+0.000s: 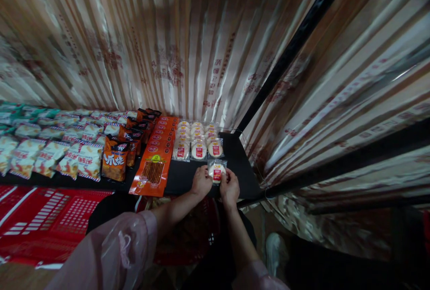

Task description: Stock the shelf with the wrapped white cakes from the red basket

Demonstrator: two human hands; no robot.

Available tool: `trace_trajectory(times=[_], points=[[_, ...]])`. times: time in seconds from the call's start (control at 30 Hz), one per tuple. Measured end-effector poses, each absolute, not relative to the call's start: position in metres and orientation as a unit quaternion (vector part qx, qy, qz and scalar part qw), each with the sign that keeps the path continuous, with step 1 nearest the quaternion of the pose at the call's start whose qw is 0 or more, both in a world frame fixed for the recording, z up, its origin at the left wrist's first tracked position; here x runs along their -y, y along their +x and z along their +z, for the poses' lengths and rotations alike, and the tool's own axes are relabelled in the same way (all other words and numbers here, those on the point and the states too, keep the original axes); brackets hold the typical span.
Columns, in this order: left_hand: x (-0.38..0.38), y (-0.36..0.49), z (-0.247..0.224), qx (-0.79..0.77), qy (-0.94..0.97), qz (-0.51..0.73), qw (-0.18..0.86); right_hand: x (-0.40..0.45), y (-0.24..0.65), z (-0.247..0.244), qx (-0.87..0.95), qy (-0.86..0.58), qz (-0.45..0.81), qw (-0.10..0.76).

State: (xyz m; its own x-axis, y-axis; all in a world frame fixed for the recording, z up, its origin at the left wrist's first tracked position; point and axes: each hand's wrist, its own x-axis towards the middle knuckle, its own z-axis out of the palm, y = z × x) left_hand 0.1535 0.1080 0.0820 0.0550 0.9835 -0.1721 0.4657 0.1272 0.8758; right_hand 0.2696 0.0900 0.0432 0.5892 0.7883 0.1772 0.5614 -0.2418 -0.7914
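Note:
Between my left hand (pixel 202 182) and my right hand (pixel 230 188) is a small clear packet (pixel 217 171) with a round white item and a red label. Fingers of both hands pinch its sides, just above the front part of the black shelf (pixel 184 181). Right behind it, similar round white packets (pixel 199 150) stand in three columns. To their left lies a long orange pack (pixel 152 164) with brown sticks showing through a window. Dark orange snack bags (pixel 114 159) are in a row beside that pack.
White snack bags (pixel 90 161) and green bags (pixel 33 111) fill the shelf's left side. Red baskets (pixel 63 218) sit below its front edge. A pleated curtain (pixel 188 48) hangs behind, crossed by a black pole (pixel 289 54). A pale shoe (pixel 273 252) shows at lower right.

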Motion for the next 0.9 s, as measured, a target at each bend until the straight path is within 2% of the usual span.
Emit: trace_trajectory(times=[0.57,0.9], points=[[-0.14,0.176,0.087,-0.58,0.562,0.319,0.496,-0.138,0.292,0.049,0.446,-0.782,0.088,0.425],[-0.154,0.179,0.09,-0.597,0.566,0.301,0.482,-0.162,0.296,0.053,0.462,-0.779,0.088,0.415]])
